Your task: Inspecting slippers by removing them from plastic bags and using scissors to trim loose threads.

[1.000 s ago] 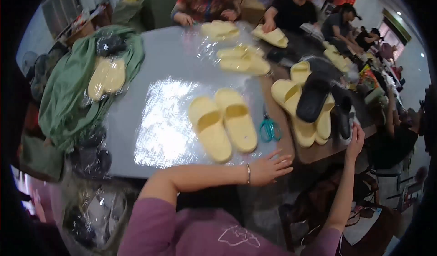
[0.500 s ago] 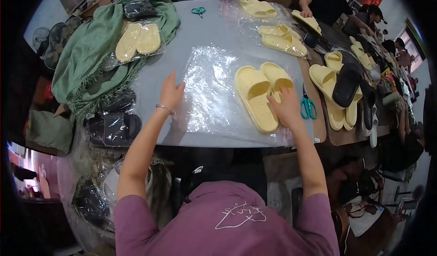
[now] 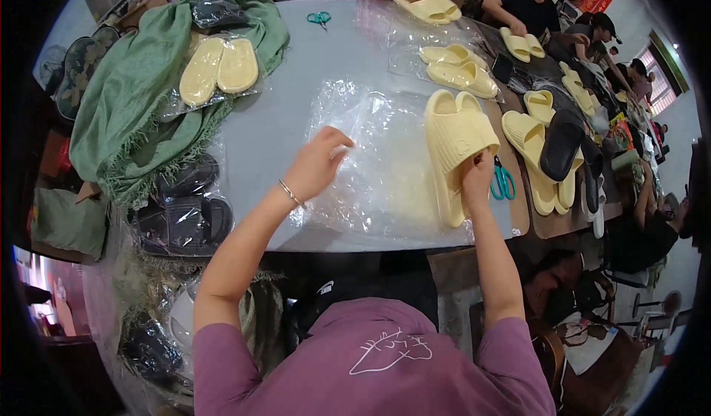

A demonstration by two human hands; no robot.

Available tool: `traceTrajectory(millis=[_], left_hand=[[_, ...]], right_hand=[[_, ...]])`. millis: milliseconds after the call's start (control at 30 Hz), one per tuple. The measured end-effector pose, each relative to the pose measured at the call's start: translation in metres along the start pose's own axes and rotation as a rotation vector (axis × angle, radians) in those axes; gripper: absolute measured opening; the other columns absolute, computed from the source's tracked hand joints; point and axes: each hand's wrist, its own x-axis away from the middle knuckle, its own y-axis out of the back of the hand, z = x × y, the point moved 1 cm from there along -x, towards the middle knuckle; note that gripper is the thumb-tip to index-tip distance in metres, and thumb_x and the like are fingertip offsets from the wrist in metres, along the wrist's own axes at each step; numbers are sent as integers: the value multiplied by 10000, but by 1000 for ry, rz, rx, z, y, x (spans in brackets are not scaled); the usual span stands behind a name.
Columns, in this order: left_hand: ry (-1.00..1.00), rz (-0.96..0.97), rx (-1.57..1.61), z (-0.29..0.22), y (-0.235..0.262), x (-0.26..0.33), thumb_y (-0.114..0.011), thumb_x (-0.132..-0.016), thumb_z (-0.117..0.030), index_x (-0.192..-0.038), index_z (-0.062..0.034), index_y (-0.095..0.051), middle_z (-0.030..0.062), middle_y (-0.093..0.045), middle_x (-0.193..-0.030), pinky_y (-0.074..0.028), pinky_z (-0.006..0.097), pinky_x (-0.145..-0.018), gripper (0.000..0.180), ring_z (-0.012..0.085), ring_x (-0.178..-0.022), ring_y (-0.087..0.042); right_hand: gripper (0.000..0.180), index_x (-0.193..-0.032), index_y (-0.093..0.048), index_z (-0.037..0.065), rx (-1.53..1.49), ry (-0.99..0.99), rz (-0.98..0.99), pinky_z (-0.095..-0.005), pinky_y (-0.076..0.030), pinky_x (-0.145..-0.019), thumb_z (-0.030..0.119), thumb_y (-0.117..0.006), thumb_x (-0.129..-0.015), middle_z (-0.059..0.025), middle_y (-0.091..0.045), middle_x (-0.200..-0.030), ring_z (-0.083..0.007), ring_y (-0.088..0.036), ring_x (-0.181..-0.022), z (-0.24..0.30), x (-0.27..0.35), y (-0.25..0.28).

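A pair of pale yellow slippers [image 3: 452, 142] is tilted up over the right part of a clear plastic bag [image 3: 370, 186]. My right hand [image 3: 476, 179] grips the pair by the near slipper, with its fingers partly hidden inside the strap opening. Over the bag's left side hovers my left hand [image 3: 318, 166], fingers bent and a gap showing between forefinger and thumb. Nothing is visible in it. Just right of the slippers lie teal-handled scissors [image 3: 503, 182], partly behind my right hand.
Bagged yellow slippers [image 3: 218, 72] rest on a green shawl [image 3: 126, 112] at left, with bagged black slippers [image 3: 185, 216] nearer me. More yellow slippers [image 3: 463, 72] lie at the back right. A second pair of scissors [image 3: 319, 18] is far off. Co-workers [image 3: 529, 1] handle slippers opposite.
My right hand has taken hold of the yellow slippers and lifted and tilted them to the right. My left hand has moved right, from beside the bag to over it.
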Motion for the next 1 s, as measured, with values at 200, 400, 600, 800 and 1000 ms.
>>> traceTrajectory(millis=[200,400,600,800,1000], left_hand=[[212,596,651,-11,-12,-2,-535,-884,-98,-1073,-35,-601,67,-597,-1112,-426,269,-903,210,162,-1056,-547],[372,544,778,73,-46,-21,-523,-857,-56,-1064,-20,-597,44,-600,-1052,-432,250,-904,223,105,-1028,-544],[274,-142,323,135,-51,-52,-585,-857,-155,-1103,-29,-578,68,-582,-1120,-438,291,-896,276,154,-1025,-558],[57,-79,144,38,-5,-35,-547,-877,-157,-1259,-47,-496,139,-462,-1336,-306,385,-1067,401,275,-1269,-403],[-121,307,-456,13,-28,58,-490,-886,-253,-1269,-64,-488,140,-446,-1336,-175,458,-1119,427,338,-1319,-301]], right_hand=[[139,-800,-486,-27,152,-56,-6,-317,-377,-659,70,-556,-869,-98,-465,-751,-200,-456,-704,-17,6,-7],[264,-717,-434,-25,32,-148,-19,-313,-337,-612,122,-598,-863,-86,-418,-710,-184,-381,-662,-40,4,-8],[268,-719,-428,-20,41,-177,18,-310,-335,-605,127,-600,-864,-71,-415,-711,-170,-378,-658,-41,3,-10],[168,-751,-450,-18,155,-224,-6,-323,-376,-643,63,-570,-836,-114,-455,-746,-205,-448,-690,-35,-2,7],[102,-865,-525,-11,216,114,119,-456,-414,-739,40,-502,-780,-206,-536,-898,-402,-512,-860,80,0,-34]])
